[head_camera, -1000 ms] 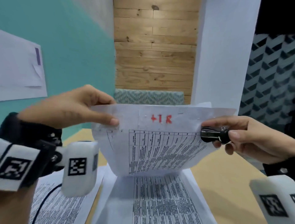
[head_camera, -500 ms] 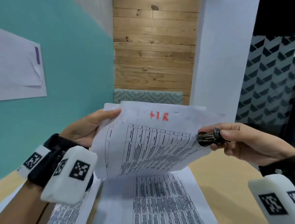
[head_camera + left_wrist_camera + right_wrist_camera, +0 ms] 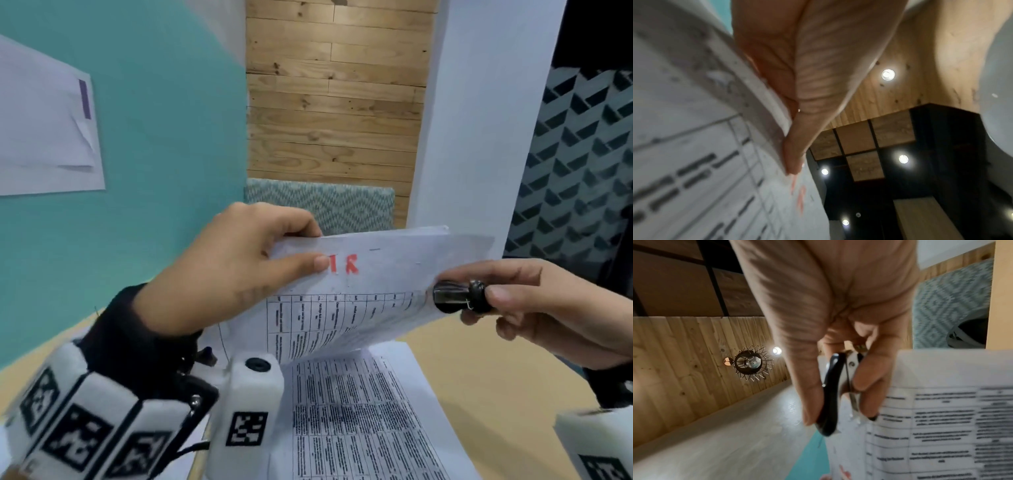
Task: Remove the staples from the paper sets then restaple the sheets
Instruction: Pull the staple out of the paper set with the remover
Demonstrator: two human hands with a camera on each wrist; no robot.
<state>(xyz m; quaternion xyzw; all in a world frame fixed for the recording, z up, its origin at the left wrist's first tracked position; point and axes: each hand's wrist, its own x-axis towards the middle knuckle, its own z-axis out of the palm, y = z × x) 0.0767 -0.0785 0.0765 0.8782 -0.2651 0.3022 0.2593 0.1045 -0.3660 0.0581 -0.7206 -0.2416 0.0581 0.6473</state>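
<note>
A paper set [image 3: 370, 284] with printed tables and red handwriting is held up in the air above the table. My left hand [image 3: 236, 267] pinches its top left edge, thumb on the front beside the red letters. My right hand [image 3: 534, 305] grips a small black staple remover [image 3: 459, 296] and the sheet's right edge together. In the right wrist view the black and metal staple remover [image 3: 835, 394] sits between thumb and fingers against the paper [image 3: 941, 418]. In the left wrist view my thumb [image 3: 795, 155] presses on the sheet [image 3: 694, 146]. No staple is visible.
More printed sheets [image 3: 359, 421] lie on the wooden table [image 3: 496, 377] below the raised set. A teal wall [image 3: 154, 137] with a pinned paper [image 3: 44, 130] stands at the left, a white pillar [image 3: 479, 120] behind, and a patterned cushion [image 3: 322, 202] beyond.
My left hand let go of the sheet's left edge from behind, rose, and now pinches the top edge near the red letters. The right hand and staple remover stayed nearly still.
</note>
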